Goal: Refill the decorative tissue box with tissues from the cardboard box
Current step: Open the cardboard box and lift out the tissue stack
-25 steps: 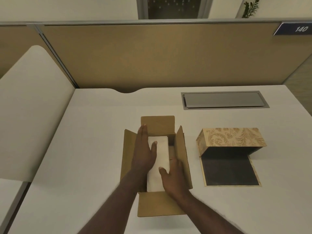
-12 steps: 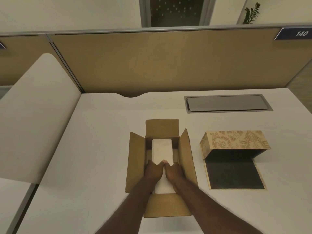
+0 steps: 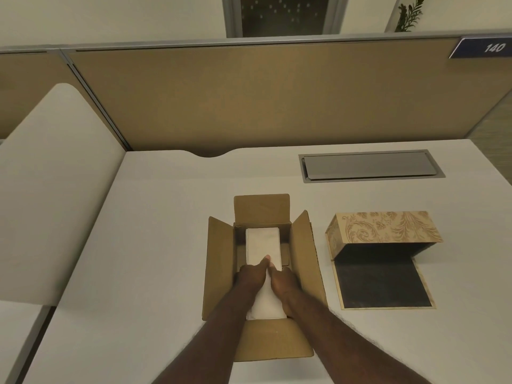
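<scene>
An open brown cardboard box [image 3: 221, 261] sits on the desk in front of me with its four flaps spread out. Inside lies a white stack of tissues [image 3: 263, 245]. My left hand [image 3: 250, 278] and my right hand [image 3: 284, 282] are side by side inside the box, clasping the stack from both sides near its middle, thumbs on top. To the right stands the decorative tissue box [image 3: 385, 227], tan with a gold leaf pattern, hinged open over its dark base panel [image 3: 381, 284], which is bare.
A grey metal cable hatch [image 3: 370, 166] is set into the white desk [image 3: 155, 245] behind the decorative box. A tan partition wall [image 3: 249, 98] closes off the back, and a cream side panel [image 3: 52, 189] stands at the left.
My hands went from lying flat over the stack to gripping its sides inside the box. In the last half second they hardly moved. The camera view shifted slightly.
</scene>
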A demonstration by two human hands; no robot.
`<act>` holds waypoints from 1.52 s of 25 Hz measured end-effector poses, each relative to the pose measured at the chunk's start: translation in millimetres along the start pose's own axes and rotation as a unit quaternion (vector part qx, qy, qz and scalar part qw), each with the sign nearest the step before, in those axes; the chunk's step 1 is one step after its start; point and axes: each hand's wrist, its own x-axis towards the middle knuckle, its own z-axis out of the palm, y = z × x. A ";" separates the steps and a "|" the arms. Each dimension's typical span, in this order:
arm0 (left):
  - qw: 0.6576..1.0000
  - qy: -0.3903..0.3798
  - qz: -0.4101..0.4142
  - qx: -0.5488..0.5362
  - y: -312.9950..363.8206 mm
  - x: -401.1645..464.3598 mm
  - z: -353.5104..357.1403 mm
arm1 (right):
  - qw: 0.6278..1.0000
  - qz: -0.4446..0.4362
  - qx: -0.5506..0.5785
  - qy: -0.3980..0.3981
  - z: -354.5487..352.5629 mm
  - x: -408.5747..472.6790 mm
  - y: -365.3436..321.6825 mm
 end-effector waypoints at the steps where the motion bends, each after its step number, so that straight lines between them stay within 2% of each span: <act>1: 1.000 -0.005 -0.004 -0.009 0.8 1.1 -1.2 | 1.000 0.002 -0.001 -0.001 0.1 0.9 0.4; 10: 1.000 0.000 -0.024 -0.019 -0.1 5.2 1.4 | 1.000 0.007 0.010 0.007 2.7 5.9 4.3; 15: 0.999 0.021 0.004 -0.033 -9.3 3.9 6.0 | 1.000 -0.001 0.017 0.019 4.2 7.6 6.0; 25: 0.983 -0.087 -0.034 -0.160 -9.1 9.1 -2.8 | 1.000 0.004 0.020 0.018 3.9 5.9 5.4; 38: 0.993 -0.066 -0.030 -0.090 1.1 -3.5 -7.3 | 0.994 0.032 0.108 0.013 -2.3 -7.8 -3.4</act>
